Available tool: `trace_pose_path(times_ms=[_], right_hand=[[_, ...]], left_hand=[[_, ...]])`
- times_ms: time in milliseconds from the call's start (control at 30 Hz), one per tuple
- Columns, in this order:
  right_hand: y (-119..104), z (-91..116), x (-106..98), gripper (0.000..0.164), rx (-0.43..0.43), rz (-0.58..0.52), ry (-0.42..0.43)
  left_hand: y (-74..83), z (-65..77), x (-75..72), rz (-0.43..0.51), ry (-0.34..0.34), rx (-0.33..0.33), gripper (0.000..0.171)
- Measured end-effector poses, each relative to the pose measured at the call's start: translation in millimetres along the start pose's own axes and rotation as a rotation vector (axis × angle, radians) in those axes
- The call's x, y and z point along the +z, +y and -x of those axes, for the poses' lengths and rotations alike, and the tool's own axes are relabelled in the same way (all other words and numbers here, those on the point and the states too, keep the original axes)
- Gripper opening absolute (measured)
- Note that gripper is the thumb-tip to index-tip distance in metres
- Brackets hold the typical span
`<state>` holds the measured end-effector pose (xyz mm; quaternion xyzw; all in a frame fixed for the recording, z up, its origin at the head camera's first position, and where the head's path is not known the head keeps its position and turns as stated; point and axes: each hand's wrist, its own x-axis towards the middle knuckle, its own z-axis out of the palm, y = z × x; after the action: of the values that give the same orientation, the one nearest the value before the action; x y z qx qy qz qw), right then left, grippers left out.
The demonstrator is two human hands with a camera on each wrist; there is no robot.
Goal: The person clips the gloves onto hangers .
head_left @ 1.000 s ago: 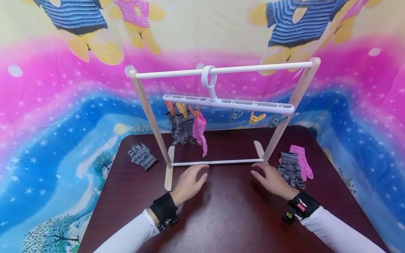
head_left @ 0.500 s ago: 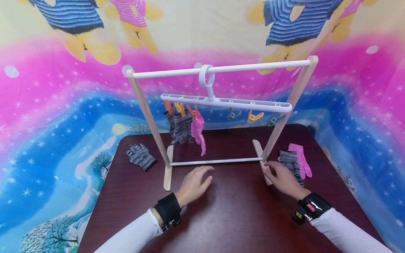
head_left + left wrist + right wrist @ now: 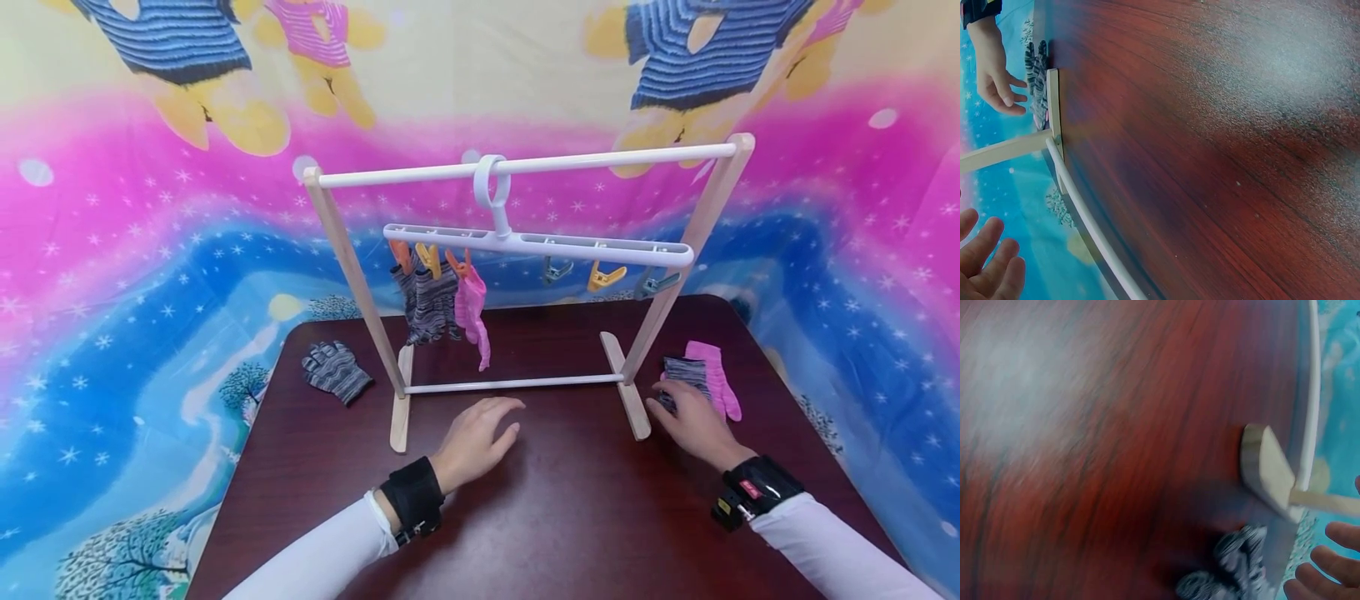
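My right hand is over a grey striped knit glove on the table's right side, covering part of it; its fingers are loosely bent. A pink glove lies partly under that grey one. My left hand hovers in front of the stand's lower bar, fingers relaxed, holding nothing. A white clip hanger hangs by its ring from the stand's top rod. Orange and yellow clips at its left end grip grey striped knitwear and a pink glove.
Another grey glove lies left of the wooden stand. At the hanger's right end dangle a yellow clip and two grey-blue clips with nothing in them. The stand's right foot is just left of my right hand.
My right hand has moved right, from beside the stand's right foot to over the grey glove. My left hand has shifted slightly right and toward me.
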<state>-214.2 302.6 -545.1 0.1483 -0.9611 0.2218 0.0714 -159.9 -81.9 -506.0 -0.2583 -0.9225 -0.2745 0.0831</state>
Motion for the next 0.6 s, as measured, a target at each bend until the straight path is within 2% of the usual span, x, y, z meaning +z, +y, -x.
trace_pose_path(times_ms=[167,367,600], right_hand=[[12,2,1,0.044,0.020,0.018,0.026],[24,2,-3,0.047,0.072,0.041,0.005],[33,0,-12,0.047,0.108,0.066,0.094]], left_hand=[[0.8,-0.1,0.6,-0.007,0.015,0.026,0.033],[1.5,-1.6,2.5,-0.016,0.028,0.049,0.033],[5.6,-5.2,5.9,-0.027,-0.014,0.068,0.033]])
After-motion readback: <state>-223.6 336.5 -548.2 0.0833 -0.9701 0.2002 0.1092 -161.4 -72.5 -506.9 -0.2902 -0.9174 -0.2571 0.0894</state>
